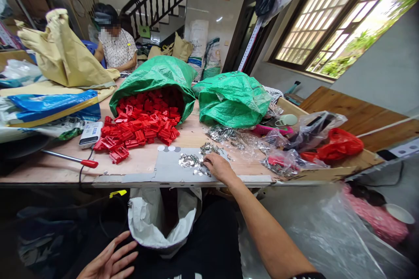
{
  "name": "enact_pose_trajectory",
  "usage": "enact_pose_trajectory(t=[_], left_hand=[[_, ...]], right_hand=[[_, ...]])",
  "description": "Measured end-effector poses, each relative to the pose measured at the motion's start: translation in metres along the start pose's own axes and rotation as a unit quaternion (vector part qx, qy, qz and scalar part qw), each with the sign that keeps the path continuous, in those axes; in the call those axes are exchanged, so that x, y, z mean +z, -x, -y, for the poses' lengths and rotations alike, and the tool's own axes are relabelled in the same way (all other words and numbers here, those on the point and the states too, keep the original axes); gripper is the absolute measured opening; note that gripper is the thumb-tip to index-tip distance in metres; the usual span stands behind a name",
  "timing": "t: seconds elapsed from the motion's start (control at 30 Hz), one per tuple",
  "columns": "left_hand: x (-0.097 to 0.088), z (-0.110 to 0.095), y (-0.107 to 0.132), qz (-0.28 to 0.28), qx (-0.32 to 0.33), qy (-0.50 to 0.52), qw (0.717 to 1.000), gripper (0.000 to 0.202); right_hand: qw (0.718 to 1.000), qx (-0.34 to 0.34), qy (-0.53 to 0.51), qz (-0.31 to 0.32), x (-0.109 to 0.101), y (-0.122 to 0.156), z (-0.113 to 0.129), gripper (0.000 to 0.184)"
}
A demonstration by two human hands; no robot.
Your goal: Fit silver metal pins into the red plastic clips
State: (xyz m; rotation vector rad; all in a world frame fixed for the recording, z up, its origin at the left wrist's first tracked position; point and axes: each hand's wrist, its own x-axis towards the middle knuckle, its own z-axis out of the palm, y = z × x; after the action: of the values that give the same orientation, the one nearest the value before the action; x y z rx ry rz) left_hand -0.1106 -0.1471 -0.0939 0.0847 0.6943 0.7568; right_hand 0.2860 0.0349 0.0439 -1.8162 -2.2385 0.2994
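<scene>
My right hand [218, 166] reaches onto the table and rests on a scatter of small silvery metal pieces [191, 161] lying on a grey card [170, 170]; its fingers curl down among them, and what they pinch is too small to name. My left hand [109, 261] hangs low by my lap with fingers spread, holding nothing. A pile of red plastic parts [140, 126] spills from an open green sack [157, 76] just beyond the card. A white bag [157, 222] hangs open below the table edge, between my hands.
A second green sack [232, 98] sits right of the first. Clear bags with metal and red pieces [288, 152] lie at the right. A red-handled tool [70, 159] and a small white box [90, 134] lie at the left. Another person [116, 45] sits at the far end.
</scene>
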Motion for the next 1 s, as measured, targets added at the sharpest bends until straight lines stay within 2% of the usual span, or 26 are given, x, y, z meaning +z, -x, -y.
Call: enact_pose_trajectory(t=[0.17, 0.33, 0.63, 0.73, 0.93, 1.0], left_hand=[[-0.004, 0.001, -0.001, -0.001, 0.005, -0.006, 1.000, 0.085], [-0.006, 0.002, -0.003, -0.001, 0.009, -0.008, 1.000, 0.090], [0.000, 0.002, -0.001, -0.006, 0.018, -0.012, 1.000, 0.092], [0.006, 0.003, 0.001, -0.004, 0.039, -0.025, 0.999, 0.077], [0.020, 0.006, 0.000, 0.010, 0.071, -0.051, 0.996, 0.023], [0.030, 0.007, 0.003, 0.007, 0.090, -0.093, 0.992, 0.017]], right_hand=[[1.000, -0.002, -0.005, -0.002, -0.002, -0.001, 0.000, 0.013], [0.999, -0.017, -0.017, 0.029, -0.006, 0.001, -0.004, 0.007], [1.000, 0.019, -0.016, 0.002, -0.001, -0.004, -0.005, 0.011], [1.000, 0.025, -0.012, 0.004, 0.001, -0.007, -0.002, 0.006], [1.000, -0.003, -0.002, 0.011, -0.001, -0.013, -0.003, 0.010], [1.000, -0.006, 0.013, -0.003, 0.000, -0.014, -0.007, 0.012]])
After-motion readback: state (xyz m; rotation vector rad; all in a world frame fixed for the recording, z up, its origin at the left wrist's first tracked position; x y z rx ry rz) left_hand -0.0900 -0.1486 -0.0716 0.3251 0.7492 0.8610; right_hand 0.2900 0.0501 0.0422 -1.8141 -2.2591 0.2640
